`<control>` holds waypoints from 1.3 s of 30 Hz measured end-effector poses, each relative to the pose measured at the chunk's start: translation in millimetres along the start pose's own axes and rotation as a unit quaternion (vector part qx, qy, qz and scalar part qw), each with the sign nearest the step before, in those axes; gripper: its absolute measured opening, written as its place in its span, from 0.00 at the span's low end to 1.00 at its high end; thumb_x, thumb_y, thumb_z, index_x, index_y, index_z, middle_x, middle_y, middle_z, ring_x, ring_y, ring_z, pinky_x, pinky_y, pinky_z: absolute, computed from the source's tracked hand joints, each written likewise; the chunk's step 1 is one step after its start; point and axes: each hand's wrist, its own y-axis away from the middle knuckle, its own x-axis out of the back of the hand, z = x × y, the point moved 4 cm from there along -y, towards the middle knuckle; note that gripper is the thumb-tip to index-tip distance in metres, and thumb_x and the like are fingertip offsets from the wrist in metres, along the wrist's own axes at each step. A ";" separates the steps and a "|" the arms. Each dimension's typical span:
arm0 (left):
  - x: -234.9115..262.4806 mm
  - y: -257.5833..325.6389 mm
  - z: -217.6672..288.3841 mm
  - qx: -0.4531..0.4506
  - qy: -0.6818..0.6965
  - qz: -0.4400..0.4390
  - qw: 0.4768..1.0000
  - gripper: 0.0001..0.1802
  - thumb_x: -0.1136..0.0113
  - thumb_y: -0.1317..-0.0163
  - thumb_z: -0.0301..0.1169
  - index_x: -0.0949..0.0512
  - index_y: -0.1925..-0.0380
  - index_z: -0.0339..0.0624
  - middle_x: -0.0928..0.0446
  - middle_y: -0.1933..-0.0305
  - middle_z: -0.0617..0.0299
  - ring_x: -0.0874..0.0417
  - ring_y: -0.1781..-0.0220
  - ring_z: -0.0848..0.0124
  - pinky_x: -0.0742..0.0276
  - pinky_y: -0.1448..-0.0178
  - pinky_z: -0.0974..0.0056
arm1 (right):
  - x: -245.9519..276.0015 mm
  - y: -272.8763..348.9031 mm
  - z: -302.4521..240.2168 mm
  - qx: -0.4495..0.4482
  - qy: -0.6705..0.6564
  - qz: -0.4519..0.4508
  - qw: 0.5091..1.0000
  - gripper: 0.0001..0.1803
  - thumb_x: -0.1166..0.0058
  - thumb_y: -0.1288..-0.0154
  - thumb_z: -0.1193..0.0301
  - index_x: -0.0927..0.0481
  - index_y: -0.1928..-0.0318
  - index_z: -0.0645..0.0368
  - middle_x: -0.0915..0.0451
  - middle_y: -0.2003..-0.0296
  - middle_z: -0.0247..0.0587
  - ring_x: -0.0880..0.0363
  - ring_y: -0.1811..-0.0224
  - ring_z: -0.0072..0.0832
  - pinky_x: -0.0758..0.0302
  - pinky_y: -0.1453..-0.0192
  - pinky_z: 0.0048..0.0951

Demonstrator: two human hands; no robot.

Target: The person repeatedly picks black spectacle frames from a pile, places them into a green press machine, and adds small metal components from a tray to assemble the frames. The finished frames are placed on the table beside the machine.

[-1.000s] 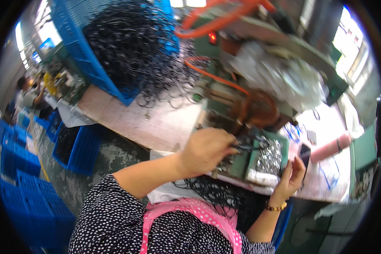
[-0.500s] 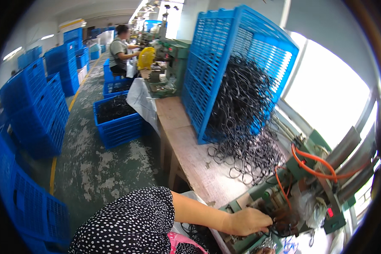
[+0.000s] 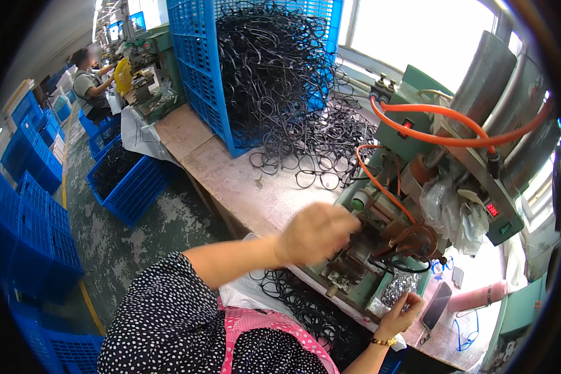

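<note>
My left hand [image 3: 318, 234], smeared by motion, is raised beside the green push button [image 3: 358, 200] of a green bench machine [image 3: 405, 134]; its fingers are too blurred to read. My right hand [image 3: 404, 313] is over the edge of a tray of small shiny metal parts [image 3: 400, 283]. Its thumb and fingertips are pinched together, and anything between them is too small to make out. A thin black loop, like part of a glasses frame [image 3: 417, 270], sticks out of the machine between my hands.
A tipped blue crate [image 3: 199, 75] spills black glasses frames [image 3: 280, 81] across the bench [image 3: 212, 156]. More black frames [image 3: 283, 299] lie below its edge. Right: a phone [image 3: 436, 305], pink bottle [image 3: 477, 297] and blue glasses frame [image 3: 466, 333]. Orange hoses [image 3: 442, 140] loop overhead. A co-worker [image 3: 90, 84] sits farther off.
The view has swung right and down, showing more of the machine and bench. My left hand has lifted off the machine toward the button. My right hand has come clearly into view.
</note>
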 end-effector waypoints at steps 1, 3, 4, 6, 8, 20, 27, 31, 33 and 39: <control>-7.8 8.9 -29.2 0.046 -0.026 -0.046 0.998 0.23 0.36 0.43 0.27 0.25 0.45 0.40 0.22 0.52 0.52 0.21 0.49 0.56 0.24 0.46 0.55 | 1.0 -0.2 -1.1 -0.026 -0.008 -0.002 1.000 0.06 0.42 0.30 0.72 0.23 0.61 0.63 0.22 0.67 0.43 0.24 0.60 0.36 0.28 0.45 0.39; -26.5 33.0 -86.4 0.128 -0.064 -0.122 0.982 0.25 0.38 0.40 0.27 0.28 0.41 0.41 0.22 0.49 0.51 0.21 0.47 0.53 0.26 0.41 0.53 | 1.5 -1.8 -9.1 -0.007 -0.020 -0.003 1.000 0.05 0.41 0.33 0.74 0.23 0.62 0.63 0.21 0.67 0.42 0.25 0.62 0.36 0.28 0.51 0.36; -36.3 46.1 -111.3 0.163 -0.074 -0.153 0.972 0.26 0.40 0.38 0.28 0.30 0.39 0.41 0.23 0.48 0.50 0.22 0.46 0.52 0.27 0.39 0.52 | 2.0 -2.8 -12.3 0.004 -0.017 -0.003 1.000 0.05 0.41 0.33 0.75 0.22 0.62 0.63 0.21 0.67 0.42 0.25 0.62 0.36 0.28 0.52 0.35; -48.5 68.2 -147.4 0.172 -0.099 -0.179 0.964 0.27 0.40 0.36 0.31 0.32 0.37 0.41 0.24 0.45 0.48 0.23 0.44 0.50 0.27 0.38 0.51 | 1.2 -3.8 -19.0 0.046 -0.006 -0.004 0.999 0.04 0.41 0.34 0.77 0.22 0.62 0.64 0.20 0.66 0.41 0.24 0.62 0.35 0.28 0.52 0.34; -59.4 91.4 -165.0 0.220 -0.113 -0.227 0.942 0.29 0.39 0.36 0.33 0.34 0.35 0.40 0.25 0.43 0.47 0.23 0.42 0.49 0.27 0.38 0.51 | 1.6 -2.7 -19.3 0.021 -0.044 0.000 0.999 0.04 0.41 0.35 0.79 0.20 0.61 0.65 0.20 0.65 0.42 0.23 0.61 0.36 0.27 0.51 0.35; -35.8 116.6 -160.9 0.421 -0.035 -0.281 0.862 0.17 0.39 0.36 0.33 0.26 0.49 0.43 0.18 0.57 0.48 0.17 0.56 0.47 0.22 0.52 0.51 | 3.0 -8.9 -32.0 0.100 0.006 -0.025 0.995 0.08 0.45 0.38 0.83 0.17 0.59 0.63 0.18 0.66 0.43 0.21 0.59 0.42 0.31 0.33 0.48; -20.6 113.2 -163.7 0.260 -0.192 -0.323 0.889 0.17 0.48 0.41 0.21 0.22 0.53 0.50 0.29 0.52 0.53 0.25 0.47 0.51 0.24 0.47 0.53 | 5.8 -8.2 -28.5 0.110 -0.003 -0.035 0.993 0.09 0.44 0.40 0.84 0.17 0.61 0.62 0.19 0.66 0.42 0.21 0.60 0.38 0.30 0.34 0.47; -13.1 123.5 -166.1 0.241 -0.157 -0.322 0.902 0.06 0.45 0.40 0.24 0.25 0.63 0.45 0.28 0.53 0.51 0.23 0.50 0.49 0.24 0.49 0.51 | 6.5 -8.6 -25.3 0.077 -0.017 -0.007 0.997 0.08 0.44 0.40 0.83 0.17 0.61 0.62 0.19 0.65 0.42 0.22 0.59 0.39 0.29 0.37 0.45; -10.6 132.8 -167.1 0.295 -0.129 -0.362 0.875 0.06 0.43 0.40 0.25 0.25 0.62 0.44 0.28 0.54 0.52 0.23 0.51 0.49 0.24 0.51 0.51 | 6.5 -8.9 -23.6 0.072 -0.022 -0.004 0.997 0.07 0.44 0.39 0.83 0.18 0.61 0.62 0.19 0.65 0.43 0.22 0.59 0.40 0.29 0.37 0.44; 11.9 117.1 -131.3 0.500 0.133 -0.228 0.825 0.08 0.44 0.32 0.31 0.27 0.59 0.39 0.22 0.66 0.54 0.20 0.68 0.62 0.23 0.61 0.60 | 11.7 -17.9 -30.5 -0.003 -0.118 -0.015 0.993 0.09 0.46 0.40 0.87 0.19 0.63 0.61 0.20 0.64 0.39 0.23 0.58 0.32 0.29 0.45 0.32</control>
